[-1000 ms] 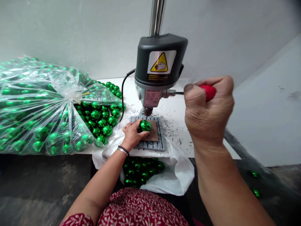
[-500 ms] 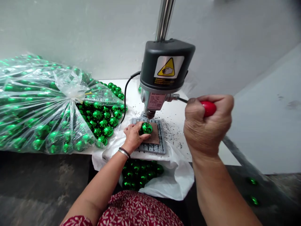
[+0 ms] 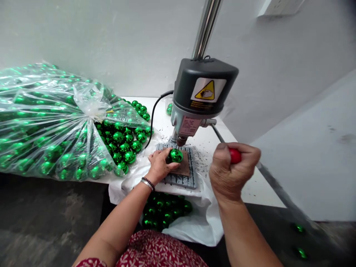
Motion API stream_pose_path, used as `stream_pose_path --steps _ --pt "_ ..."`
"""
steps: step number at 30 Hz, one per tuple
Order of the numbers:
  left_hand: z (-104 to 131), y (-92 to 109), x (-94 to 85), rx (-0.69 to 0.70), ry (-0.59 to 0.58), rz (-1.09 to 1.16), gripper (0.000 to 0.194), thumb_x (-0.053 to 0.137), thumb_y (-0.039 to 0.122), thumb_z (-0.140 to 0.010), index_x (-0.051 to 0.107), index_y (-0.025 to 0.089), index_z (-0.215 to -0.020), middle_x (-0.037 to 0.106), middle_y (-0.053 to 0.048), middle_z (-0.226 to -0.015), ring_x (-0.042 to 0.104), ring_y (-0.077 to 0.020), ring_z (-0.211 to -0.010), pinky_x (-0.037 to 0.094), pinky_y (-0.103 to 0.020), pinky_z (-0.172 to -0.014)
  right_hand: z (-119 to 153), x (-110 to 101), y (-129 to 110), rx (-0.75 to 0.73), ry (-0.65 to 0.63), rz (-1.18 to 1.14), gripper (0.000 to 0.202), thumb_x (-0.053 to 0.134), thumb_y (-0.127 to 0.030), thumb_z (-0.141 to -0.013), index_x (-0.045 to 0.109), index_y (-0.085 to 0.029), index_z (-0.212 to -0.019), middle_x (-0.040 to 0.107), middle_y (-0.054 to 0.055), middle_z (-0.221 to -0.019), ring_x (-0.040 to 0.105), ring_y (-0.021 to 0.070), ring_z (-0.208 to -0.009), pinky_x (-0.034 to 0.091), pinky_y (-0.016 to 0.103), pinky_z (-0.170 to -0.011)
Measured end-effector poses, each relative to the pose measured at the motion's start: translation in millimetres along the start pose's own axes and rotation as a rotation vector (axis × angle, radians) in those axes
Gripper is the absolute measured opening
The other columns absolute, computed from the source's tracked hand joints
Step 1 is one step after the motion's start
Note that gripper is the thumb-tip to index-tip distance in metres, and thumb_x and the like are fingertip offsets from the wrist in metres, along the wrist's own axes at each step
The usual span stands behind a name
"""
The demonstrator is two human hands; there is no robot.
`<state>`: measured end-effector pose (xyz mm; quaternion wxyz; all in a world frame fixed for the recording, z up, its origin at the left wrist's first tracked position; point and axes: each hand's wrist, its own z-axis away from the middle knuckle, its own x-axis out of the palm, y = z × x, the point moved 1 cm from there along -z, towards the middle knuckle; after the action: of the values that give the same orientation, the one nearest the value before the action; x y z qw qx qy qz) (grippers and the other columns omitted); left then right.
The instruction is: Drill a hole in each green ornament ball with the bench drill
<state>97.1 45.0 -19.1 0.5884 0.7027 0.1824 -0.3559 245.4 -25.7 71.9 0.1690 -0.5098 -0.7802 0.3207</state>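
**Green bauble under the drill bit**

A shiny green ball (image 3: 176,155) is sitting on a brown pad (image 3: 184,167) atop the grey drill base (image 3: 180,180), right beneath the chuck of the bench drill (image 3: 202,92). The left hand (image 3: 160,166) is curling its fingers round the ball, pinning it in place. The right hand (image 3: 229,171) is closing in a full fist on the red-knobbed lever (image 3: 235,156). A clear bag of green balls (image 3: 55,122) is lying to the left; a white bag (image 3: 205,218) is hanging below the table edge.
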Motion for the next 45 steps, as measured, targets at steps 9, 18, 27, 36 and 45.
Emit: stream_pose_path --steps 9,18,27,36,45 --pt "-2.5 6.6 -0.7 -0.009 0.022 -0.036 0.05 0.079 0.038 -0.076 0.066 0.024 -0.123 0.071 -0.007 -0.114 0.057 -0.032 -0.119 0.035 -0.047 -0.103 -73.6 4.1 -51.9 0.225 -0.188 0.114 0.014 0.061 -0.025 -0.083 0.055 -0.013 -0.082 0.049 -0.006 -0.067 0.038 0.0028 -0.063 0.034 0.021 -0.066" --pt "4.4 10.9 -6.0 -0.002 0.044 0.011 0.037 0.075 0.033 -0.077 0.069 0.023 -0.113 0.074 -0.006 -0.106 0.062 -0.0314 -0.114 0.038 -0.049 -0.103 -124.2 31.1 -60.5 0.278 -0.354 0.21 0.029 0.054 -0.034 -0.094 0.05 -0.009 -0.079 0.04 -0.006 -0.07 0.037 0.0035 -0.078 0.039 0.032 -0.093" --pt "56.0 -6.9 -39.4 0.287 0.126 0.26 0.049 0.074 0.025 -0.069 0.063 0.018 -0.117 0.071 -0.01 -0.117 0.065 -0.0274 -0.112 0.05 -0.043 -0.103 -125.9 33.9 -51.6 0.245 -0.374 0.171 0.028 0.051 -0.037 -0.093 0.051 -0.01 -0.084 0.046 -0.004 -0.072 0.048 0.0056 -0.084 0.043 0.036 -0.097" --pt "117.6 -12.0 -59.4 -0.108 -0.015 0.989 0.075 0.079 0.037 -0.068 0.055 0.022 -0.138 0.067 -0.007 -0.122 0.068 -0.0219 -0.101 0.057 -0.038 -0.093 -133.1 43.3 -46.4 0.246 -0.407 0.241 0.038 0.046 -0.04 -0.091 0.059 -0.004 -0.096 0.065 0.01 -0.097 0.057 0.0079 -0.093 0.044 0.035 -0.091" --pt "158.2 -17.8 -63.9 -0.411 -0.069 1.468 0.079 0.081 0.044 -0.076 0.044 0.031 -0.145 0.071 -0.004 -0.104 0.072 -0.0165 -0.079 0.059 -0.034 -0.081 -144.3 57.4 -31.2 0.079 -0.43 0.135 0.059 0.043 -0.052 -0.087 0.059 0.004 -0.094 0.064 0.013 -0.091 0.058 0.0089 -0.087 0.038 0.035 -0.076"
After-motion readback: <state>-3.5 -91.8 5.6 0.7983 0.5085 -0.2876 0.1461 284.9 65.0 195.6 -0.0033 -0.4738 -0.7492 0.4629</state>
